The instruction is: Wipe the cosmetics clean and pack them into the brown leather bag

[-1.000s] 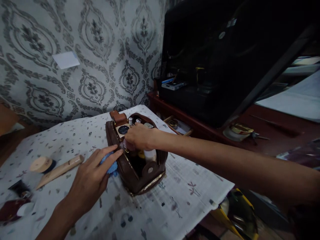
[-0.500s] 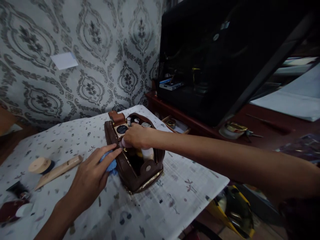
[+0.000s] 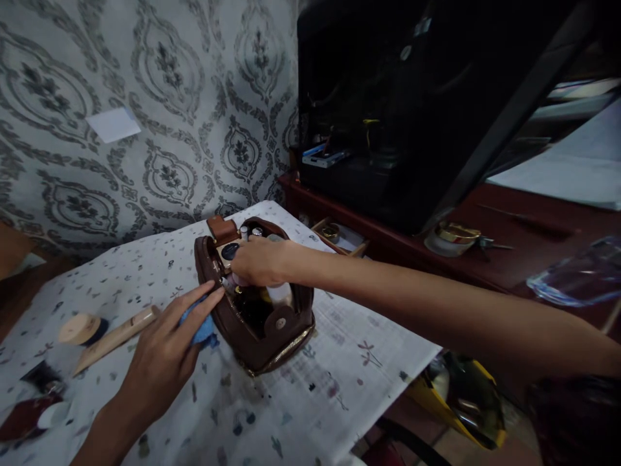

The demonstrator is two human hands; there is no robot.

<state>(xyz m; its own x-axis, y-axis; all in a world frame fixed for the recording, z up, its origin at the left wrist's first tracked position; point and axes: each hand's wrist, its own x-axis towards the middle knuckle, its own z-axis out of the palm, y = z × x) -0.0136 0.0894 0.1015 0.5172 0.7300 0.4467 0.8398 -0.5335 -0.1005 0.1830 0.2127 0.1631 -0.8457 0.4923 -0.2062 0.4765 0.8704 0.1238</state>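
Note:
A brown leather bag [image 3: 272,349] stands unzipped on the cloth-covered table, holding several small cosmetic items. My right hand [image 3: 259,260] reaches inside with curled fingers around something pale and pinkish, mostly hidden beneath it. Beside that hand are a square compact with a dark round top [image 3: 229,252] and a white bottle [image 3: 280,295]. My left hand [image 3: 167,336] rests its fingertips on the bag's near-left rim. Its other fingers hold a fuzzy blue cloth [image 3: 201,329] against the bag's side; part of the grip is hidden.
Left on the table lie a beige tube [image 3: 116,340], a round jar [image 3: 80,329], a black-capped tube [image 3: 43,378] and a dark red bottle [image 3: 22,417]. Behind the table's right edge stand a reddish-brown cabinet [image 3: 388,243] and a large black screen [image 3: 412,116]. A yellow-edged bag [image 3: 466,401] sits below.
The view has shifted slightly, moving the scene a little left. My right hand stays inside the bag and my left hand stays at its rim.

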